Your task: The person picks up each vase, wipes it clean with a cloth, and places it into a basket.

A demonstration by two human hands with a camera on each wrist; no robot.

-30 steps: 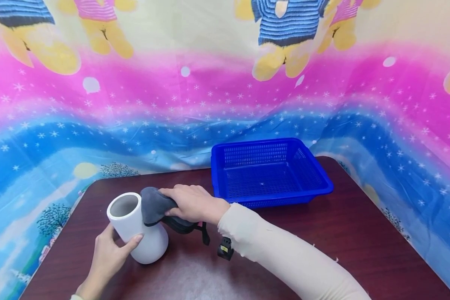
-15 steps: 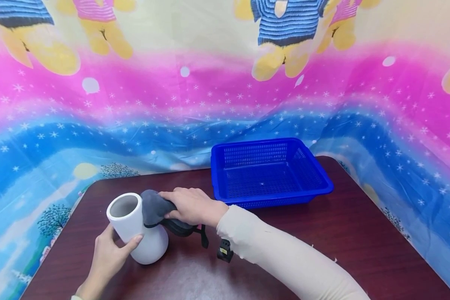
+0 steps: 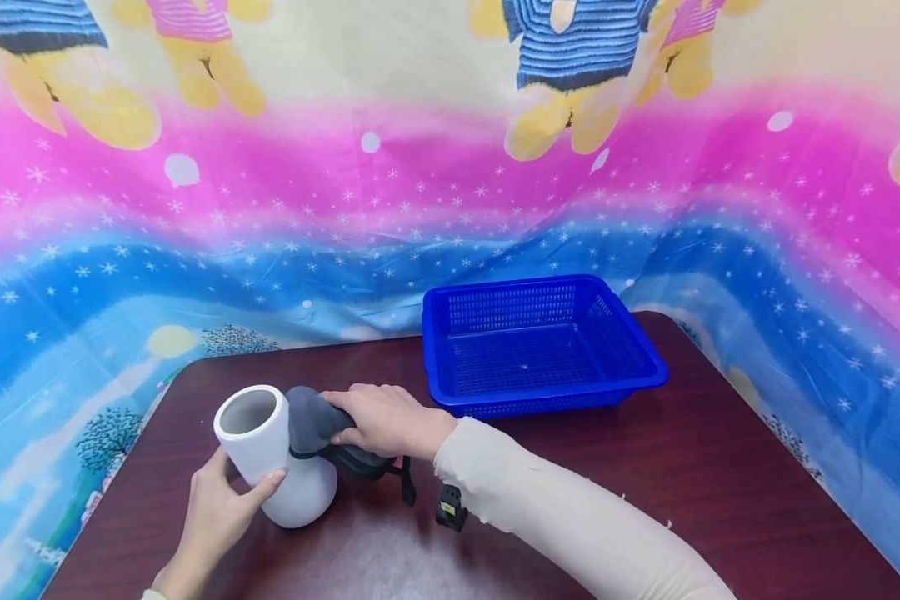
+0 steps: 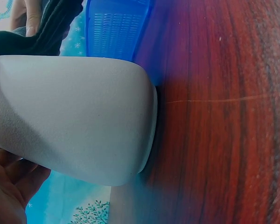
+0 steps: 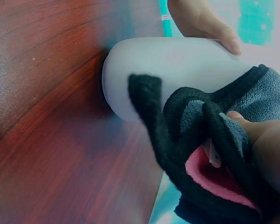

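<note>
A white vase [image 3: 300, 492] with a narrow waist stands upright on the table, its round mouth facing up. My left hand [image 3: 221, 504] holds the vase at its waist from the left, thumb in front and fingers behind. My right hand [image 3: 386, 419] grips a bunched grey cloth [image 3: 315, 421] against the upper right side of the vase. In the right wrist view the cloth [image 5: 266, 95] shows dark edging, a pink layer, a white tag and a hanging strap. The left wrist view shows the lower body of the vase [image 4: 79, 112]. Folds of cloth hide some right-hand fingers.
A blue plastic basket [image 3: 543, 396] with perforated sides stands at the back right of the dark reddish-brown table [image 3: 607, 500]. A printed curtain [image 3: 390, 208] hangs round the back and sides. A small black device [image 3: 451, 507] is under my right sleeve.
My right hand and the cloth have slid slightly downward along the right side of the vase. The left hand and the vase have stayed in place.
</note>
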